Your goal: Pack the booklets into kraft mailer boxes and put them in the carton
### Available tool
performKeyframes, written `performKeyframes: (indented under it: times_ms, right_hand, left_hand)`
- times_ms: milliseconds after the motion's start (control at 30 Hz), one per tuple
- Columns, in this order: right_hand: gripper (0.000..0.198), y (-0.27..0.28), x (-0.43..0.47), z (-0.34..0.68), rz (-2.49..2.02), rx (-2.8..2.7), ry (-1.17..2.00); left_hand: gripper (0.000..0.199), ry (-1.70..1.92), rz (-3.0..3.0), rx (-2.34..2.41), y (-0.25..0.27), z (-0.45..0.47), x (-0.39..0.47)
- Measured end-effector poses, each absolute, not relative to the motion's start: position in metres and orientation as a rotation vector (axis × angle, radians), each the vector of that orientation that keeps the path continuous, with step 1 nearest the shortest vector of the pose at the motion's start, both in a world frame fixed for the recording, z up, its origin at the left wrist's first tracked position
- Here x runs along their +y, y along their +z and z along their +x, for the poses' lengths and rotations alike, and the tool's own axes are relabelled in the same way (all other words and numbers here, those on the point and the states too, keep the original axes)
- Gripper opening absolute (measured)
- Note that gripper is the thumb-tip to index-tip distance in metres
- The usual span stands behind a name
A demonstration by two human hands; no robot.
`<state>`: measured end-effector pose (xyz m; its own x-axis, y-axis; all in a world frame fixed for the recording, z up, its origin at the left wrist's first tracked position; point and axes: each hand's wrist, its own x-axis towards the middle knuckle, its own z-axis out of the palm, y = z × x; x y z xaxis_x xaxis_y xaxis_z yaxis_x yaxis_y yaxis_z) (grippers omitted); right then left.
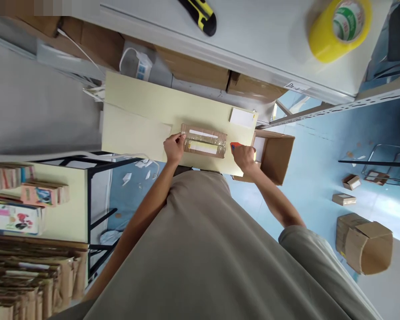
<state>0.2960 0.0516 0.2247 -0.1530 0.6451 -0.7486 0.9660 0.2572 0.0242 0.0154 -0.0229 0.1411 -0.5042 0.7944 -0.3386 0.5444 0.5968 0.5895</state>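
Note:
A small brown cardboard package lies on the pale yellow tabletop, with clear shiny tape along its middle and pale strips on its upper face. My left hand is closed at the package's left end, thumb and fingers pinching its edge. Just off the right end, my right hand is wrapped round a tape dispenser with an orange-red and blue front. The palm and fingers hide most of this dispenser.
White labels lie at the table's far right corner. An open carton stands beside its right end. A shelf above holds a yellow tape roll and a utility knife. Left are books and flattened cardboard.

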Motion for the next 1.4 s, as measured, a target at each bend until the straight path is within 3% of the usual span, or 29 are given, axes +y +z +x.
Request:
performKeyframes:
  times_ms: [267,467,567,767,933,1100,1233,1400]
  right_hand:
    - [0.043,0.232,0.019,0.311,1.918,1.777,-0.704]
    - [0.038,0.278,0.009,0.306,2.129,1.777,-0.903]
    - [0.035,0.309,0.020,0.299,2.196,2.017,-0.970]
    - [0.043,0.361,0.106,0.282,2.154,2.655,-0.515]
    - [0.051,0.358,0.206,0.258,2.038,2.682,-0.076]
    - [0.053,0.345,0.249,0.242,1.992,2.719,-0.058]
    - [0.061,0.328,0.215,0.255,2.138,2.798,-0.065]
    - [0.065,0.251,0.091,0.272,2.277,2.524,-0.597]
  left_hand:
    - [0.030,0.524,0.983,2.240,0.141,0.018,-0.022]
    - [0.076,0.781,1.214,2.238,0.164,0.050,-0.009]
    - [0.080,1.002,1.669,1.932,0.203,0.085,0.009]
    - [0.075,1.221,2.117,1.528,0.285,0.142,0.079]
    - [0.080,1.282,2.151,1.501,0.306,0.148,0.124]
    - [0.080,1.183,2.081,1.550,0.284,0.124,0.109]
    - [0.079,1.021,1.777,1.796,0.227,0.075,0.059]
    - [0.078,0.744,1.205,2.237,0.161,0.019,-0.019]
